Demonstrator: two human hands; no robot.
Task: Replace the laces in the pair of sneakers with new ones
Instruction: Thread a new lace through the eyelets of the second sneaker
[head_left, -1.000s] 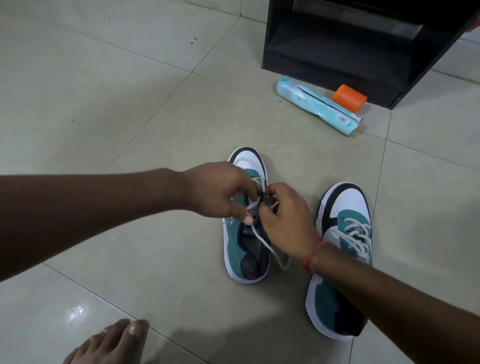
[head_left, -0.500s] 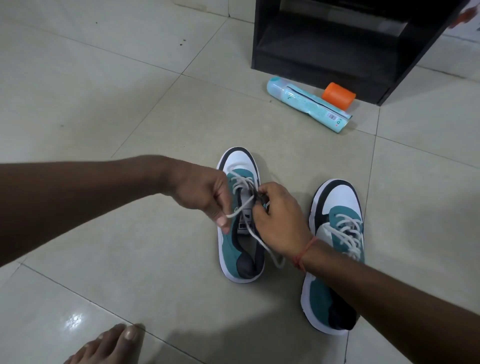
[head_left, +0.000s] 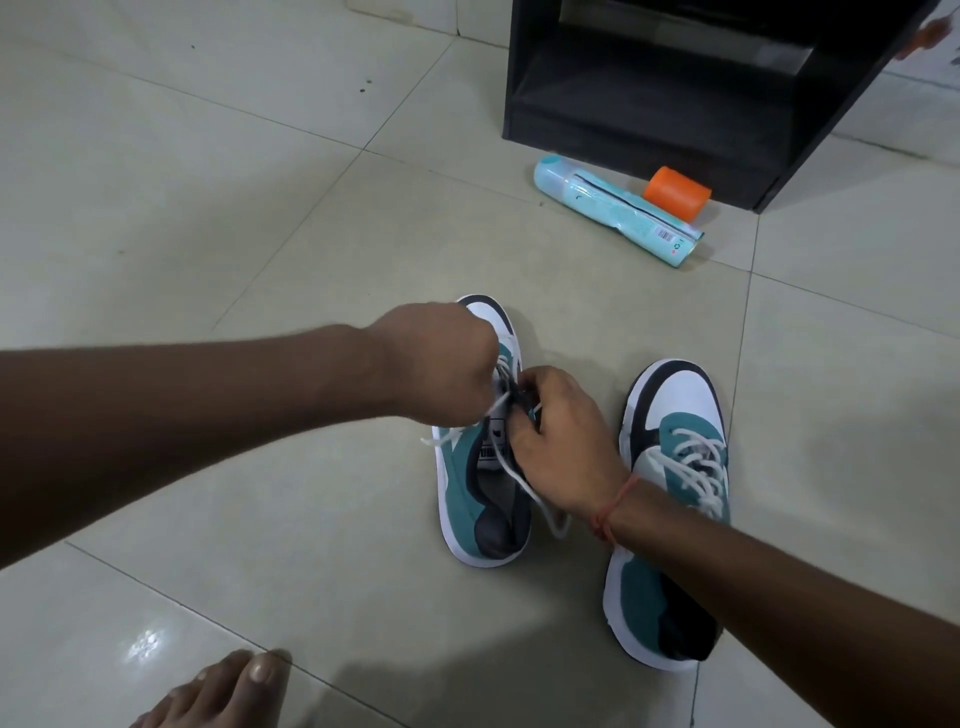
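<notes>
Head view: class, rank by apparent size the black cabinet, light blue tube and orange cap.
1. Black cabinet, though cut off by the frame.
2. Light blue tube lying on the tiled floor.
3. Orange cap, clearly smallest.

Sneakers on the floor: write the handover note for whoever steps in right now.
Left hand: grips the white lace over the left sneaker.
Right hand: grip on the same sneaker at its eyelets; exactly what it pinches is hidden.
Right sneaker: beside it on the floor, fully laced, untouched.
Done: left sneaker's lace is loose at the top, its ends free.
Left: finish that sneaker, then do the other. Whether these laces are old or new, and where any other laces are, I cannot tell.
</notes>
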